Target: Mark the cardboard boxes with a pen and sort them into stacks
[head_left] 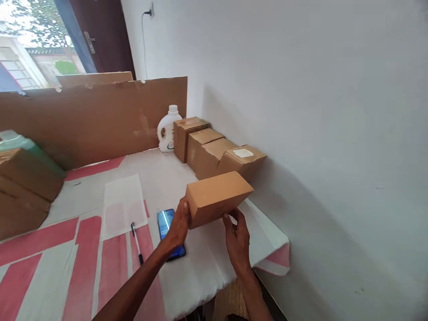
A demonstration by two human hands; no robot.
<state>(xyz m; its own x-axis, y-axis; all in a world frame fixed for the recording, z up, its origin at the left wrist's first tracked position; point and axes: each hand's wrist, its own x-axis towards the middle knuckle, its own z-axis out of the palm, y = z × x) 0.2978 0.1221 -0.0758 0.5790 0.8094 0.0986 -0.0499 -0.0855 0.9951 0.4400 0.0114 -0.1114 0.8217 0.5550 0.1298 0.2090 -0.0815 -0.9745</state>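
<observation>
A plain brown cardboard box (217, 191) is held tilted above the table's near right part. My left hand (179, 225) grips its left end, the fingers partly hidden behind it. At the lower right edge, my right hand (236, 234) pinches the box from below with thumb and fingers. Beneath my left hand and wrist lies a smartphone (166, 220) with a lit blue screen, partly covered. Left of it a black and white pen (136, 243) rests on the cloth, by a white sheet of paper (122, 196).
Several cardboard boxes (214, 149) stand in a row along the wall, beside a white jug (166, 129). A tall cardboard panel (100, 120) closes the back. More boxes (26, 191) and a green container (36, 156) stand left. A pink-and-white cloth (56, 276) covers the table.
</observation>
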